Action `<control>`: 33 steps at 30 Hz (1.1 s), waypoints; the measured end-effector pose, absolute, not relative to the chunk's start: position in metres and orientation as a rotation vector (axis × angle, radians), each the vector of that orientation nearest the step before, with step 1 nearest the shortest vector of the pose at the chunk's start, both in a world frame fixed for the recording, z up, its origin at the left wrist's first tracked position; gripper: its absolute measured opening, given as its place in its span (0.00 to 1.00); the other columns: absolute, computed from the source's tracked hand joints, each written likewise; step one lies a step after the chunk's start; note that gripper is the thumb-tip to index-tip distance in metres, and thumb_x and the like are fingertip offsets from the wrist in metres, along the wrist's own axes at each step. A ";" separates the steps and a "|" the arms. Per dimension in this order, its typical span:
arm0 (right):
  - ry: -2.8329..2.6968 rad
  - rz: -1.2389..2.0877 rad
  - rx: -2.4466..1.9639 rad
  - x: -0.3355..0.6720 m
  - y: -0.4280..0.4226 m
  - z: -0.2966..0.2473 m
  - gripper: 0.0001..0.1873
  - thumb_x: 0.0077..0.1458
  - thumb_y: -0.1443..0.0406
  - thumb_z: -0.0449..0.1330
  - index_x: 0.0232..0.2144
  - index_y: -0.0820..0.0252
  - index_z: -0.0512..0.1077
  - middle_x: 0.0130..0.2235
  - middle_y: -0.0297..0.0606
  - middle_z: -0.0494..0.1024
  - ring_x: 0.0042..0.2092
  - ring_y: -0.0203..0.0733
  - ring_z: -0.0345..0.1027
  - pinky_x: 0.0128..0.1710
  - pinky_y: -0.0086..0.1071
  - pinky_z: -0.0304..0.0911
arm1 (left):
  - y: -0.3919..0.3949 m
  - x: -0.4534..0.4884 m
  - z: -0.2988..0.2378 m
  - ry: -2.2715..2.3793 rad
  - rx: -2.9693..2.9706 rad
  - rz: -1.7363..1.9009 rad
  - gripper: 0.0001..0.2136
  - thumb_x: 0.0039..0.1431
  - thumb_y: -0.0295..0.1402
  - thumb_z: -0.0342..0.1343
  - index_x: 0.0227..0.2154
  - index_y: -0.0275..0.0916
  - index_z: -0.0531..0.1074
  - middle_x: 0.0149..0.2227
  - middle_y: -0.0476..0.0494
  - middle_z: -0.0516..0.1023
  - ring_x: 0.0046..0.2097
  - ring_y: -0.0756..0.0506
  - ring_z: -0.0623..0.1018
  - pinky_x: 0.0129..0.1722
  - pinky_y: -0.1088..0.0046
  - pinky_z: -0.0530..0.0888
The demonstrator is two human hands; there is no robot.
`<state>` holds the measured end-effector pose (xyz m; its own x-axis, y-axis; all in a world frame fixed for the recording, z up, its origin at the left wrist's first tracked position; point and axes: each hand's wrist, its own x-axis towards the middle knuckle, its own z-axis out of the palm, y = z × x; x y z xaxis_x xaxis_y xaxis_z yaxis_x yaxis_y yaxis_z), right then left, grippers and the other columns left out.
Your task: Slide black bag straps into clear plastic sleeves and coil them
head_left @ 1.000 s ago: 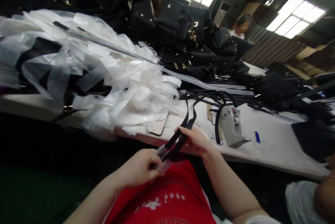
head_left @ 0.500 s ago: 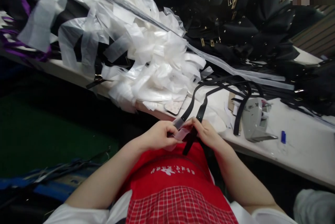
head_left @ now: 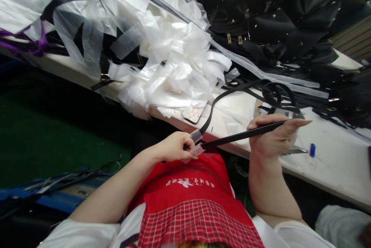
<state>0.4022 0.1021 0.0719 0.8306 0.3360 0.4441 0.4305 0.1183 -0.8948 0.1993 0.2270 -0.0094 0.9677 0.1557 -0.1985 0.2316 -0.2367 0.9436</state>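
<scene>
Our left hand (head_left: 177, 148) pinches plastic (head_left: 198, 149); at three o'clock, our right hand (head_left: 271, 138) grips strap (head_left: 232, 137), seemingly straightening; next move likely needs steadiness.

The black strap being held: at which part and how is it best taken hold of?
Probably pinch the black strap midway along its straight stretch, between the left grip and the right grip, coming from above: there it is a narrow band, straight and uncovered.

dim green floor (head_left: 66, 132), lower left | long white table (head_left: 333, 167), slanting across | ribbed panel (head_left: 354, 43), upper right
</scene>
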 end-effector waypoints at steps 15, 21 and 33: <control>-0.654 0.188 -1.463 0.406 0.107 0.048 0.37 0.59 0.39 0.48 0.18 0.62 0.72 0.15 0.37 0.71 0.17 0.36 0.67 0.16 0.26 0.60 | 0.236 0.204 -0.001 0.195 1.934 -0.019 0.10 0.54 0.39 0.64 0.25 0.36 0.79 0.26 0.50 0.75 0.29 0.50 0.72 0.31 0.77 0.65; -0.571 0.370 -1.540 0.390 0.110 0.023 0.37 0.60 0.39 0.44 0.20 0.61 0.73 0.17 0.37 0.72 0.19 0.37 0.68 0.19 0.28 0.62 | 0.233 0.212 0.003 0.098 1.893 -0.019 0.13 0.59 0.40 0.60 0.25 0.35 0.77 0.26 0.49 0.74 0.29 0.50 0.72 0.32 0.76 0.66; -0.601 1.128 -1.582 0.381 0.112 -0.012 0.29 0.51 0.40 0.60 0.24 0.61 0.76 0.21 0.36 0.72 0.21 0.34 0.61 0.21 0.28 0.55 | 0.225 0.206 0.000 0.193 1.870 0.141 0.12 0.68 0.34 0.47 0.43 0.36 0.74 0.43 0.42 0.78 0.44 0.44 0.76 0.48 0.69 0.71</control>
<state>0.3812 0.1122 -0.0120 0.4286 0.8286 -0.3600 -0.1638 -0.3206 -0.9329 0.2064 0.2252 -0.0004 0.9789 0.2042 -0.0006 0.0622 -0.2950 0.9535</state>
